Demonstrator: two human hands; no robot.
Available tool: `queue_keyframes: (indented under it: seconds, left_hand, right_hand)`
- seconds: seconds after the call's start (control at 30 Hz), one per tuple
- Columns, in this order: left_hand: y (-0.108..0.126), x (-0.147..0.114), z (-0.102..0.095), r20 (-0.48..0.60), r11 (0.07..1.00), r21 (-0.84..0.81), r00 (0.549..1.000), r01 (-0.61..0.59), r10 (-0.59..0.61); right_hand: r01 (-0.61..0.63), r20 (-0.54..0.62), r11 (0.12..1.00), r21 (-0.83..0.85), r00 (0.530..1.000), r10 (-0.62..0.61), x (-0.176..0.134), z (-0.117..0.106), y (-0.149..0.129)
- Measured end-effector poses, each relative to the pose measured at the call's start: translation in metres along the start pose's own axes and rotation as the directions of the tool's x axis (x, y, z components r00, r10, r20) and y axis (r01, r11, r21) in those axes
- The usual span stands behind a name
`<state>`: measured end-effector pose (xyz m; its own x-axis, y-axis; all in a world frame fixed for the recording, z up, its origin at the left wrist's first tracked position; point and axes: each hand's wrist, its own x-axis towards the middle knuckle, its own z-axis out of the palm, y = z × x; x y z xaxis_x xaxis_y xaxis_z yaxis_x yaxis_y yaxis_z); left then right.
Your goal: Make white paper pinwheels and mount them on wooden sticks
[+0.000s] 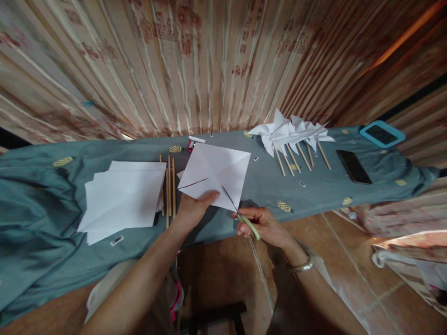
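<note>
A square white sheet of paper (pixel 226 163) with fold creases is held up over the cloth-covered table. My left hand (pixel 195 207) grips its near edge, thumb on top. One slit runs in from the sheet's left corner. In my right hand (pixel 258 223) are scissors (pixel 249 226) with pale green handles, their blades at the near right corner of the sheet and pointing toward its middle. Left of the held sheet lie several wooden sticks (pixel 169 186) and a pile of white paper sheets (pixel 122 200).
Several white paper pinwheels (pixel 293 132) on sticks lie at the back right. Beyond them are a black phone (pixel 354 166) and a blue-framed tablet-like device (pixel 382 134). A small red and white object (pixel 192 143) sits behind the held sheet. A pleated curtain (pixel 209 70) hangs behind the table.
</note>
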<state>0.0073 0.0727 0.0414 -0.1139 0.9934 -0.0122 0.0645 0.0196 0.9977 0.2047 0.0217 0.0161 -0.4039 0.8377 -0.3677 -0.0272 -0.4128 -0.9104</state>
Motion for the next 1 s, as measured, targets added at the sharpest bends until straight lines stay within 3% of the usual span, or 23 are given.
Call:
queue_keyframes:
  seconds: [0.6, 1.0]
  left_hand:
    - [-0.0055, -0.0016, 0.0012, 0.044, 0.999, -0.009, 0.998, 0.040, -0.040]
    - [-0.0030, -0.0018, 0.0003, 0.048, 1.000, 0.007, 0.998, 0.031, -0.031]
  right_hand:
    - [0.046, 0.037, 0.999, -0.021, 0.998, -0.046, 0.0005, 0.0009, -0.0019]
    - [0.014, 0.007, 1.000, -0.012, 1.000, -0.014, 0.0001, 0.0046, -0.0076]
